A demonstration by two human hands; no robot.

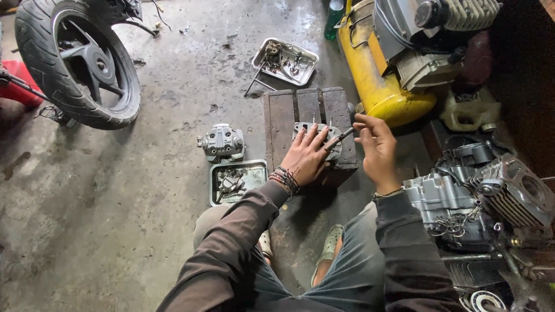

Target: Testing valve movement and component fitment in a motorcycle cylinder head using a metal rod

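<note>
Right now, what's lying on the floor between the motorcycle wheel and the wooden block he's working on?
In the head view, a grey metal engine part sits on the concrete between the motorcycle wheel and the wooden block.

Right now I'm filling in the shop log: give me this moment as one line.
left hand: pressing metal engine part onto wooden block | right hand: holding thin tool to it

Motorcycle wheel w/ tyre (78, 58) seen at 10 o'clock. Metal tray of small parts (285, 60) placed at 12; second parts tray (237, 181) at centre, cylinder head cover (222, 142) just above it. Yellow air compressor (378, 75) at 1–2. Engine block (474, 196) at 4.
</note>
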